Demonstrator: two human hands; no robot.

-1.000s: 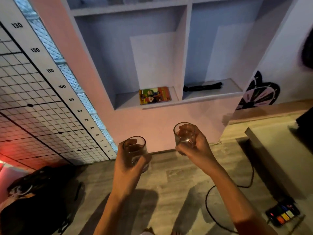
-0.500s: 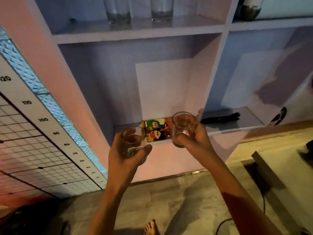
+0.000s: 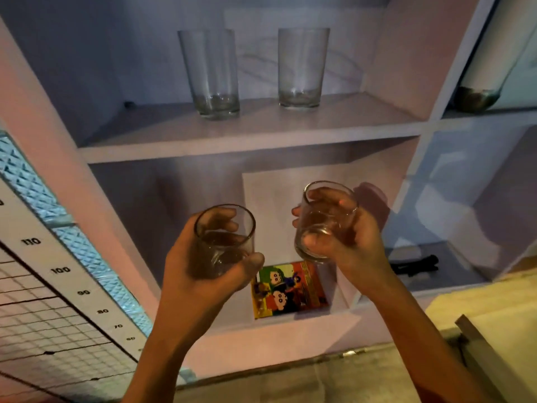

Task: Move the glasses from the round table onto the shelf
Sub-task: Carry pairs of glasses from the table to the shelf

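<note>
My left hand is wrapped around a short clear glass, held upright in front of the lower shelf opening. My right hand grips a second short clear glass, tilted slightly, a little higher and to the right. Both glasses hang in the air below the upper shelf board. On that board stand two taller clear glasses, one at the left and one at the right.
A colourful cartoon booklet lies on the lower shelf. A black object lies in the right compartment. A height chart and wire grid cover the wall at left. A pale surface juts in at lower right.
The view has tilted upward and closer to the shelf. Both hands have risen with their glasses, from floor level up to the lower shelf opening.
</note>
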